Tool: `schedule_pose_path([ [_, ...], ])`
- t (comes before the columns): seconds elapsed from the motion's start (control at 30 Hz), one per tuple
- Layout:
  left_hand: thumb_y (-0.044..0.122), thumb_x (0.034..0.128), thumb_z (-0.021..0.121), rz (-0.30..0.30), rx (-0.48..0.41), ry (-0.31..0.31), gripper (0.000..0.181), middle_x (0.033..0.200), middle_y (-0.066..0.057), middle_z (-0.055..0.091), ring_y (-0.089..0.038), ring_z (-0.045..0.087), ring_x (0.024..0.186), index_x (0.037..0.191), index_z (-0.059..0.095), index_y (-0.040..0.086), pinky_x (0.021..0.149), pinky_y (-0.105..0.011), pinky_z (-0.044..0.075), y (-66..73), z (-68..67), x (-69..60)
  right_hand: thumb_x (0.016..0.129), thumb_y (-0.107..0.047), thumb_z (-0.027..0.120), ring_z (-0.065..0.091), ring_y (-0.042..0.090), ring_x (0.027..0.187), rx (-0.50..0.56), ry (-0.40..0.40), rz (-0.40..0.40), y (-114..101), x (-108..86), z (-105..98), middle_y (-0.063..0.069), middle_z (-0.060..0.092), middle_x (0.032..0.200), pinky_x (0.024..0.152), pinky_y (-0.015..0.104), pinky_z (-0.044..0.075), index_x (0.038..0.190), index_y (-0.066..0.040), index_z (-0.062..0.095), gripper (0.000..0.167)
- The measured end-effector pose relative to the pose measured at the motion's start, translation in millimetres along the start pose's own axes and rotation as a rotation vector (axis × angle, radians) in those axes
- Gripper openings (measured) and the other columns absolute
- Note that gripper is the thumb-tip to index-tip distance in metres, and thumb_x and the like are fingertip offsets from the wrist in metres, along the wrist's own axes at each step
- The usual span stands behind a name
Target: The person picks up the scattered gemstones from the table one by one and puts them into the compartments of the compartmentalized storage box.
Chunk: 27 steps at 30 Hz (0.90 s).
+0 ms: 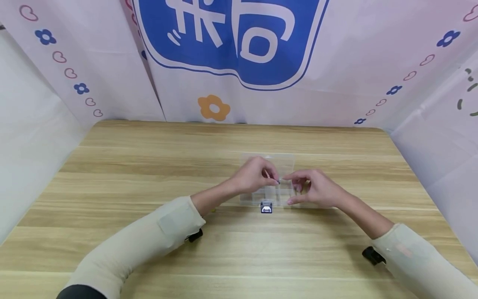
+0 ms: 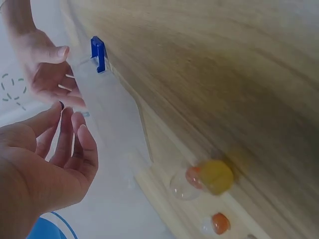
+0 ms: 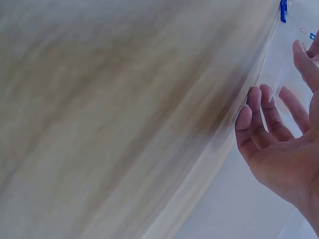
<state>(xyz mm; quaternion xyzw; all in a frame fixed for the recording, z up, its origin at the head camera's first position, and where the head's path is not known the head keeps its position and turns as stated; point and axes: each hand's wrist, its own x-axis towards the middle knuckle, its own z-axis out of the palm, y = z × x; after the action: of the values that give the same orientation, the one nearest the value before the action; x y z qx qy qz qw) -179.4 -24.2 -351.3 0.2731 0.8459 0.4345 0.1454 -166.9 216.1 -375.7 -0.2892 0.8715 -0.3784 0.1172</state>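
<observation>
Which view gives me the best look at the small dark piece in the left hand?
The left wrist view: there the small dark piece, pinched in the left hand, appears largest, though details aren't clear. The head view shows only a tiny speck; the right wrist view doesn't show it.

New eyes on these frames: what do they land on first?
Probably the big blue emblem on the white backdrop, top centre in the head view. Next, the left hand pinching a tiny dark piece over a clear plastic box on the table, right hand at its right side. In the left wrist view, a round yellow item stands out, lower right.
</observation>
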Motion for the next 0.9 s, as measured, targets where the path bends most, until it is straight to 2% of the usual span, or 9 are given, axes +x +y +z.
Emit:
schedule_pose_path([
  [0.43, -0.003, 0.0885, 0.079, 0.021, 0.014, 0.0, 0.006, 0.085, -0.005, 0.077, -0.013, 0.067, 0.076, 0.086, 0.077, 0.002, 0.07, -0.018, 0.055, 4.1, 7.7, 9.7, 0.075, -0.02, 0.095, 0.06, 0.02, 0.081, -0.007, 0.002, -0.004, 0.1, 0.4, 0.4, 0.004, 0.068, 0.089, 0.069, 0.029, 0.054, 0.124, 0.004, 0.07, 0.06],
  [0.7, -0.002, 0.0895, 0.078, 0.037, 0.077, -0.004, 0.005, 0.085, -0.006, 0.077, -0.012, 0.067, 0.075, 0.086, 0.077, 0.002, 0.07, -0.018, 0.054, 5.3, 11.2, 13.0, 0.075, -0.019, 0.095, 0.06, 0.02, 0.081, -0.002, 0.008, -0.005, 0.0, 0.6, 0.1, 0.004, 0.068, 0.089, 0.07, 0.031, 0.054, 0.124, 0.004, 0.07, 0.059],
  [0.9, -0.004, 0.0893, 0.077, 0.052, 0.088, -0.005, 0.006, 0.085, -0.008, 0.077, -0.014, 0.068, 0.075, 0.087, 0.078, 0.001, 0.07, -0.018, 0.054, 4.3, 13.5, 14.9, 0.074, -0.018, 0.095, 0.059, 0.02, 0.079, -0.007, 0.002, 0.001, 0.0, 0.9, 0.8, 0.003, 0.066, 0.087, 0.069, 0.029, 0.053, 0.123, 0.004, 0.07, 0.059],
])
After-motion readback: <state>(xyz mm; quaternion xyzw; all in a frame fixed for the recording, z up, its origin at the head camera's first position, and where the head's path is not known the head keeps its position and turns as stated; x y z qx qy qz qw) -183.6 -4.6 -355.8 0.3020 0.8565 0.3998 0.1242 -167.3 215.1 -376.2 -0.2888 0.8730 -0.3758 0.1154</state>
